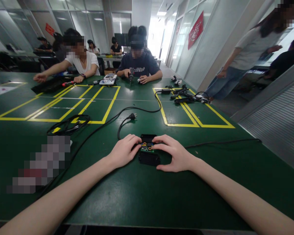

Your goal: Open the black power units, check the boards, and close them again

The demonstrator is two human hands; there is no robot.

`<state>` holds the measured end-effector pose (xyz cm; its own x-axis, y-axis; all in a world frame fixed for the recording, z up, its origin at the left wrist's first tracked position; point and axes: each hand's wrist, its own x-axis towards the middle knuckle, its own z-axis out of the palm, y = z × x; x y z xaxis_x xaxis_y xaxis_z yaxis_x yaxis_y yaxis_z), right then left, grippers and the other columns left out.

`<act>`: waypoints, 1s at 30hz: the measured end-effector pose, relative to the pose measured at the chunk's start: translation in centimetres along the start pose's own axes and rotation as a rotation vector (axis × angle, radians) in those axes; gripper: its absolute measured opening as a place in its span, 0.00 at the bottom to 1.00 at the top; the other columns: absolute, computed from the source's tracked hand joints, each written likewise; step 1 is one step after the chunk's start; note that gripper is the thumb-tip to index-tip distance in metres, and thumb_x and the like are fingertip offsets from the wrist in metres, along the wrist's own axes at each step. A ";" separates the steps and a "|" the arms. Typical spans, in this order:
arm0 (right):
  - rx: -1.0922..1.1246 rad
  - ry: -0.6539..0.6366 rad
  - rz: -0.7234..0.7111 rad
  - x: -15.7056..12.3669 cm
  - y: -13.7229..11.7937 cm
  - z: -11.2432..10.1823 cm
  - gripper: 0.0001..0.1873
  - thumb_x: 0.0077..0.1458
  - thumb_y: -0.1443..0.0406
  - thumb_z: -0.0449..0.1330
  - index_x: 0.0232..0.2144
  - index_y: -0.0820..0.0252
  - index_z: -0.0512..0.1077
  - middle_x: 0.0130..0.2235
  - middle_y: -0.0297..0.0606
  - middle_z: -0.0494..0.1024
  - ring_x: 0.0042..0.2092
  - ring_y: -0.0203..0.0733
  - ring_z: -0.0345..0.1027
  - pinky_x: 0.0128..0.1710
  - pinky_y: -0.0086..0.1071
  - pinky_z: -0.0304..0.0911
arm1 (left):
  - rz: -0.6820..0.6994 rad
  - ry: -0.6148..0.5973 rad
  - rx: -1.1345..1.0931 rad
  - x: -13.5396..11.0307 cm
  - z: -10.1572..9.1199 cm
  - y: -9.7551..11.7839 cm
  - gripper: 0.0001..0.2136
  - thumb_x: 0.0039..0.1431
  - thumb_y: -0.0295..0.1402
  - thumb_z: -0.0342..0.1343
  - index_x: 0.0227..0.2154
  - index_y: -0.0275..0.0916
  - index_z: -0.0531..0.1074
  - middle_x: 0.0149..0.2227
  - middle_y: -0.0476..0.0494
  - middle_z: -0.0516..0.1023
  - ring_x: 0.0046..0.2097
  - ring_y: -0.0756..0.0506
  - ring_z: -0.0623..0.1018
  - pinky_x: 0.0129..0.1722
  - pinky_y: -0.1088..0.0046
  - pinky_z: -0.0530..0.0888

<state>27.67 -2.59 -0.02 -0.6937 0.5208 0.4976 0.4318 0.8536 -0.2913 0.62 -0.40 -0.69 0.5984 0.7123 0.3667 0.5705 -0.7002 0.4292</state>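
One circuit board (147, 149), left grip (124, 151) narrow, hold unclear, right grip (178, 156) wide, shirt (147, 64) partly reading "icoWa"

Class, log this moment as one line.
left hand: at circuit board, left edge | right hand: at right edge | black pieces: board's near and far sides

Green table (127, 202) has yellow tape rectangles (183, 125), some messy black cables (182, 100) off right, plus a red banner (196, 30) behind, lol.

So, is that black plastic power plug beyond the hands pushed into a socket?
No, the black plastic power plug lies on the dark green tabletop with its metal prongs exposed.
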 end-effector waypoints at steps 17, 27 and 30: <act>-0.080 0.169 0.237 0.3 1.1 1.1 0.08 0.66 0.62 0.60 0.44 0.59 0.76 0.47 0.48 0.78 0.48 0.52 0.74 0.47 0.47 0.73 | -0.040 0.026 0.096 0.4 0.2 -0.4 0.06 0.73 0.32 0.51 0.42 0.41 0.72 0.41 0.46 0.78 0.44 0.44 0.78 0.42 0.69 0.76; -0.021 0.088 0.257 0.1 1.7 1.7 0.14 0.67 0.60 0.59 0.52 0.54 0.77 0.54 0.46 0.78 0.53 0.51 0.76 0.54 0.48 0.74 | -0.070 0.027 0.124 0.5 0.2 -0.3 0.05 0.73 0.31 0.52 0.42 0.41 0.73 0.42 0.46 0.78 0.44 0.44 0.78 0.43 0.69 0.76; -0.009 0.082 0.268 0.1 1.6 1.7 0.15 0.67 0.60 0.59 0.53 0.54 0.77 0.54 0.45 0.78 0.53 0.50 0.76 0.54 0.46 0.75 | -0.066 0.034 0.123 0.5 0.2 -0.3 0.05 0.73 0.31 0.52 0.42 0.41 0.73 0.42 0.46 0.78 0.44 0.45 0.78 0.43 0.69 0.76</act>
<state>27.30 -1.13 -1.80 -0.5053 0.7248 0.4683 0.5988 0.6853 -0.4145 0.85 0.13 -0.81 0.5391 0.7570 0.3692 0.6739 -0.6506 0.3501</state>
